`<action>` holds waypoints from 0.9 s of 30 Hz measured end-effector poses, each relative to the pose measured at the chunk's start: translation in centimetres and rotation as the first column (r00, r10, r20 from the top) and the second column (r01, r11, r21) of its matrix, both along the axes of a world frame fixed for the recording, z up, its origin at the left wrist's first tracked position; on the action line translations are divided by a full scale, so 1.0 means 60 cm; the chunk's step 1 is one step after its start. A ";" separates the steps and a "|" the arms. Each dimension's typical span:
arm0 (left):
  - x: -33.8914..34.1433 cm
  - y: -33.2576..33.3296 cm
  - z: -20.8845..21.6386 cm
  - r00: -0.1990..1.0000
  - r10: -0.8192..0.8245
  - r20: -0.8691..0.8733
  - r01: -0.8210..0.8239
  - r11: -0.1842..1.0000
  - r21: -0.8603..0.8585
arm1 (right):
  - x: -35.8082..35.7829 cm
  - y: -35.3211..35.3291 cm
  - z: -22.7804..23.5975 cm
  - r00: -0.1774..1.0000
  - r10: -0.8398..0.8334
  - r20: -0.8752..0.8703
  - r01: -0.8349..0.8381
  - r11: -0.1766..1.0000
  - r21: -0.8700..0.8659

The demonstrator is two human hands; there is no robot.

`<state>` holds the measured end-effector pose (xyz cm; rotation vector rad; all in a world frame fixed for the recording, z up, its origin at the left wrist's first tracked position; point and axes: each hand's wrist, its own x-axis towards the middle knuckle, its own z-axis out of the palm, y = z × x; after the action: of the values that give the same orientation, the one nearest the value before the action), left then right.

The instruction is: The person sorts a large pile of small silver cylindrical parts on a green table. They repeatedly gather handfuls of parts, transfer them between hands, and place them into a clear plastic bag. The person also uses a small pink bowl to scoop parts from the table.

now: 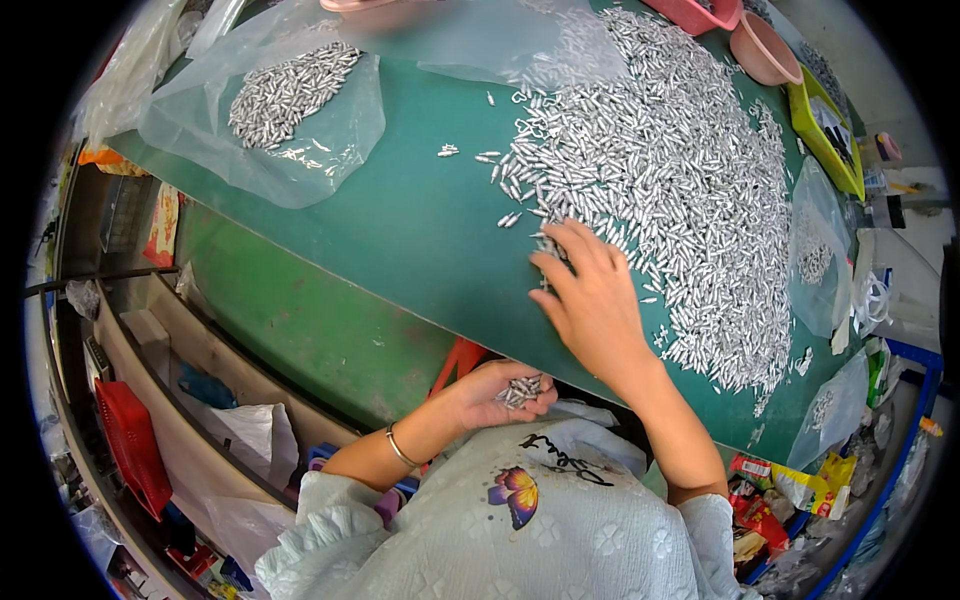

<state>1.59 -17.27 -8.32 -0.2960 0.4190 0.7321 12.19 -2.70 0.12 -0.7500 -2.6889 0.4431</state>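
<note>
A wide pile of small silver, bullet-shaped metal parts (660, 170) spreads over the right half of the green table (420, 240). My right hand (602, 308) reaches over the pile's near left edge, its fingers curved and apart. A few parts lie under and beside its fingertips; whether any are pinched is hidden. Low at the table's front edge, my left hand (482, 398) is cupped palm up around a small handful of metal parts (519, 391). A bracelet circles the left wrist.
At the far left, a clear plastic bag (350, 165) lies under a smaller heap of parts (290, 95). A pink bowl (765, 50) and a yellow-green tray (825, 135) stand at the right rim. Small bags (820, 250) lie along the right edge; a red basket (132, 450) is lower left.
</note>
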 end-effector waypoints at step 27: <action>-0.358 0.160 0.169 0.299 0.952 -0.066 -0.939 0.306 0.161 | 0.001 0.043 0.007 0.988 -0.100 0.118 0.099 0.995 0.015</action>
<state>-19.88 -7.64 1.79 -0.4016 0.3125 2.0102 12.26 -0.14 0.55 -0.9304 -2.7452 0.3726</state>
